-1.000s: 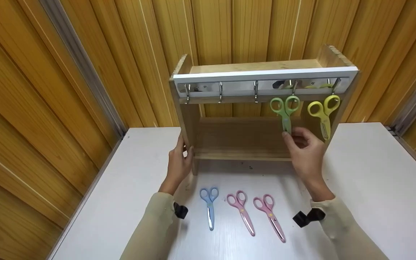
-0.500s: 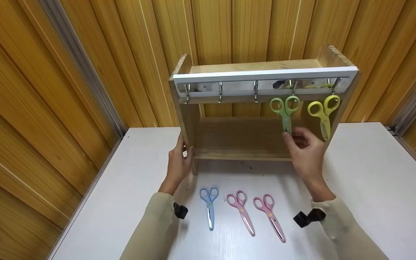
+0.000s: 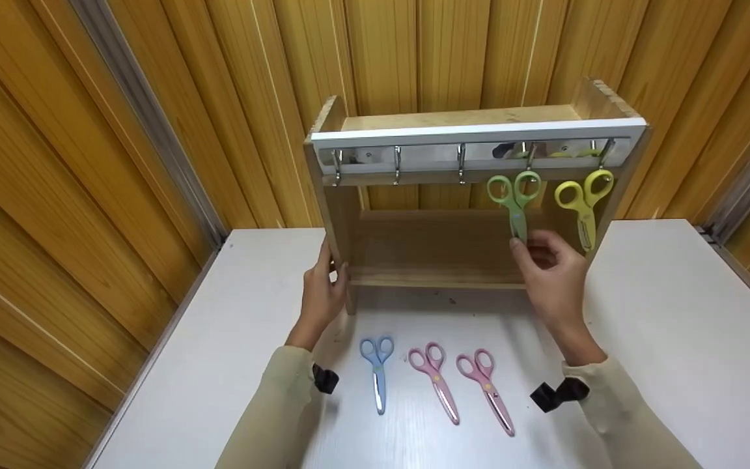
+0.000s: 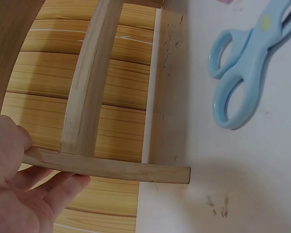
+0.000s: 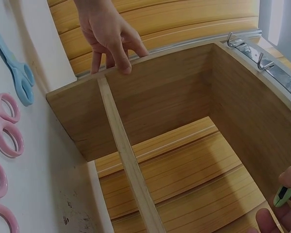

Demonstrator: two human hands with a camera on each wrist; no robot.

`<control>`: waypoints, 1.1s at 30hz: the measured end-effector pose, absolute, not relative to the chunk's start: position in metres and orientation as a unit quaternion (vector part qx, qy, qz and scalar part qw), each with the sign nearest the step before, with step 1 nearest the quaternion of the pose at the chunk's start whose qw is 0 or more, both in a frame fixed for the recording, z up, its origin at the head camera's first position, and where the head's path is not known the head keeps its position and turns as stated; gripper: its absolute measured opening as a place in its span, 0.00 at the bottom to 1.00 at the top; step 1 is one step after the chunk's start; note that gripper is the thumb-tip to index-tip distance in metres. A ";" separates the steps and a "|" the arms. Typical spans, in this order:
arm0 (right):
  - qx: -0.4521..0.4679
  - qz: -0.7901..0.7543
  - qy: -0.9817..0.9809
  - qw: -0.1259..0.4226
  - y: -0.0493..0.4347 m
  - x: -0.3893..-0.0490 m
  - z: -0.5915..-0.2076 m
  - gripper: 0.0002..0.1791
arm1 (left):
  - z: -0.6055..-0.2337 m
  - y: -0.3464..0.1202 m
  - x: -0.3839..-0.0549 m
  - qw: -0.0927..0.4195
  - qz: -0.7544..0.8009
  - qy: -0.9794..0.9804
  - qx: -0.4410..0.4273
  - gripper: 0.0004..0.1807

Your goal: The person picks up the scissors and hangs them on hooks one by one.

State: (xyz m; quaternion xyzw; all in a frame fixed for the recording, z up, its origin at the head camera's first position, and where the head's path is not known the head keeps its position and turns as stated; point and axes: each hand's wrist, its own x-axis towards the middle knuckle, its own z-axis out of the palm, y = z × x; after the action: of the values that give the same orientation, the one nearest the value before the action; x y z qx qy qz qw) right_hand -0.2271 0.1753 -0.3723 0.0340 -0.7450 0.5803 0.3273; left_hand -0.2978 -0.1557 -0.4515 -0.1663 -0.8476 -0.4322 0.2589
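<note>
Green scissors hang blades down at the second hook from the right, one finger loop overlapping the hook's end. My right hand pinches their blade end between thumb and fingers; in the right wrist view only the green tip shows. My left hand grips the left side panel of the wooden shelf. In the left wrist view its fingers lie under the panel, with the thumb side above. Yellow scissors hang from the far right hook, right of the green pair.
Blue scissors and two pink scissors, the middle pair and the right pair, lie on the white table before the shelf. The metal rail has three bare hooks on its left. Wood-look panels enclose the table.
</note>
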 end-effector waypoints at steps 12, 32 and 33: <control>0.029 0.572 -0.753 0.324 0.179 -0.230 -0.377 0.10 | -0.451 -0.155 -0.297 0.250 -0.447 -0.843 -0.164 0.37; 0.041 0.559 -0.770 0.305 0.183 -0.228 -0.379 0.11 | -0.452 -0.156 -0.299 0.248 -0.439 -0.849 -0.159 0.36; 0.041 0.555 -0.775 0.300 0.186 -0.230 -0.383 0.12 | -0.452 -0.157 -0.300 0.249 -0.438 -0.849 -0.161 0.36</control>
State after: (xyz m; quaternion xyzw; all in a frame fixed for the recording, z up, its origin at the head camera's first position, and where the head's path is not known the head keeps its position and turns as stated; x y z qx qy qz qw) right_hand -0.2305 0.1861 -0.3826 0.0411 -0.7752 0.5547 0.2996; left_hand -0.2995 -0.1567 -0.4523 -0.1606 -0.8486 -0.4381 0.2493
